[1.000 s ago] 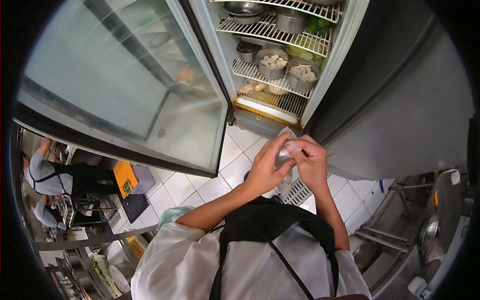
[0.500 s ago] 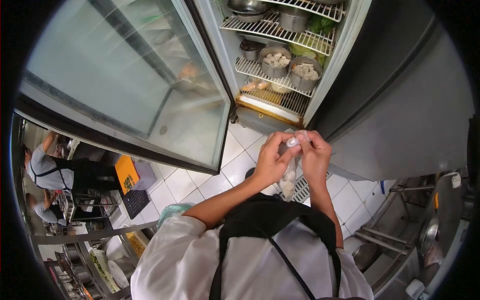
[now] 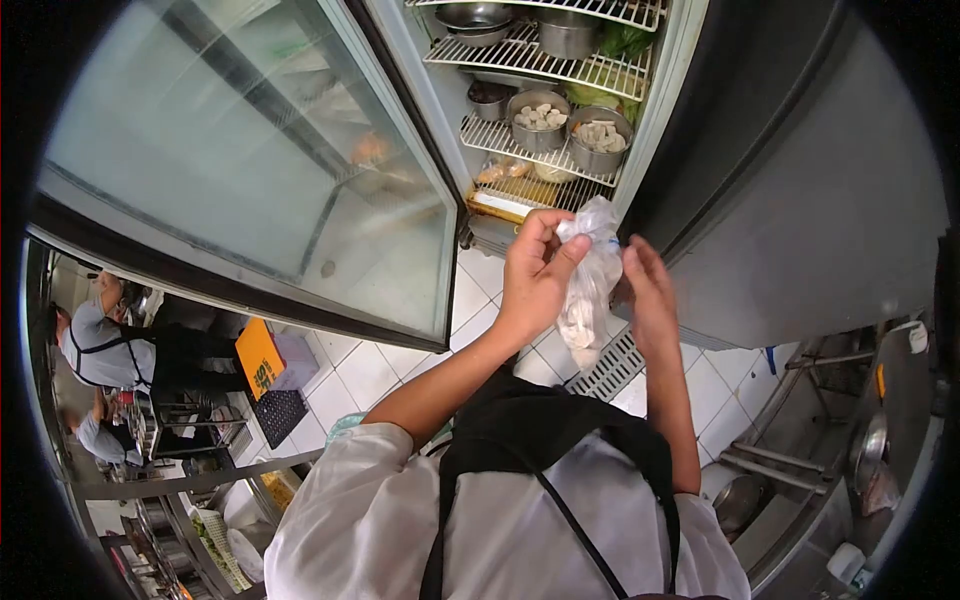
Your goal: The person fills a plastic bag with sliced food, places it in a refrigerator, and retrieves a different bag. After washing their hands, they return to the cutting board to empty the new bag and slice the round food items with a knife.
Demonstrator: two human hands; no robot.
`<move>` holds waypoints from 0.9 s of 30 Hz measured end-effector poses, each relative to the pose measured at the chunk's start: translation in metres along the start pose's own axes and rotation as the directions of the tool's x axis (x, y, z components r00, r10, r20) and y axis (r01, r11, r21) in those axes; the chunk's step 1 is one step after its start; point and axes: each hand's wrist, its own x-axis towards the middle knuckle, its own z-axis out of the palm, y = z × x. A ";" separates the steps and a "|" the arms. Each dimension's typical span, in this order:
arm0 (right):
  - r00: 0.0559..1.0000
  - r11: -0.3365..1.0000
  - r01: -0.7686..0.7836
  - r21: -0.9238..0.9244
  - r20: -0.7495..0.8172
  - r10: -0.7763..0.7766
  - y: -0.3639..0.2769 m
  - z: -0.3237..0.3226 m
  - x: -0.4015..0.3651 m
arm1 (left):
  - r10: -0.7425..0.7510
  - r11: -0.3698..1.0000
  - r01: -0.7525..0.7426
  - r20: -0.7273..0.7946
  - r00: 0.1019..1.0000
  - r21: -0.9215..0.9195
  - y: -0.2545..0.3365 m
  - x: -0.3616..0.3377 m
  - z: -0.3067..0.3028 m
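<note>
My left hand is closed around the upper part of a clear plastic bag, pinching it between thumb and fingers. The bag hangs down with pale contents gathered at its bottom; what they are is hard to make out. Its gathered top sticks up above my left thumb, with a small blue bit beside it. Just right of the bag is my right hand, its fingers stretched out and slightly blurred, seemingly apart from the plastic.
Ahead stands a fridge with its glass door swung wide to the left. On its wire shelves sit metal pots, two with pale pieces. A dark grey cabinet rises at right. A floor grate lies below. Two people are at far left.
My hands have moved apart; the right has let go of the bag's top and drawn rightward. The left now holds the bag higher and more upright.
</note>
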 end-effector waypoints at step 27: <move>0.876 0.910 0.385 -0.153 -0.250 -0.412 -0.021 -0.029 -0.051 | -0.205 0.866 0.216 0.074 0.976 -0.450 -0.016 -0.014 0.035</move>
